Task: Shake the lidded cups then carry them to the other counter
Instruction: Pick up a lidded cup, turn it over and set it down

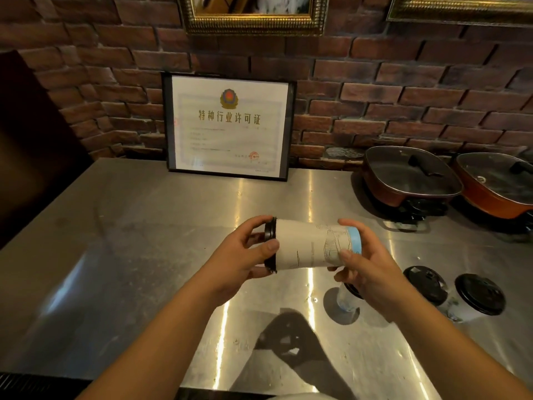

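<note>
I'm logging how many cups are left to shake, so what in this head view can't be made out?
- Third standing cup: mostly hidden behind the right hand; its lid barely shows.
- Held cup: the lid's face is covered by the left hand, and the printed drawing is blurred.
- Contents of all cups: hidden by lids and opaque walls.
- Right pot: cut off by the frame's right edge.

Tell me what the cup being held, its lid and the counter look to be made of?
The held cup: probably paper, with a matte white wall, printed line drawing and blue band at the base. Its lid: likely plastic, black with a slight sheen and a moulded rim. The counter: apparently stainless steel, grey and brushed, with streaky light reflections and scuffs.
</note>
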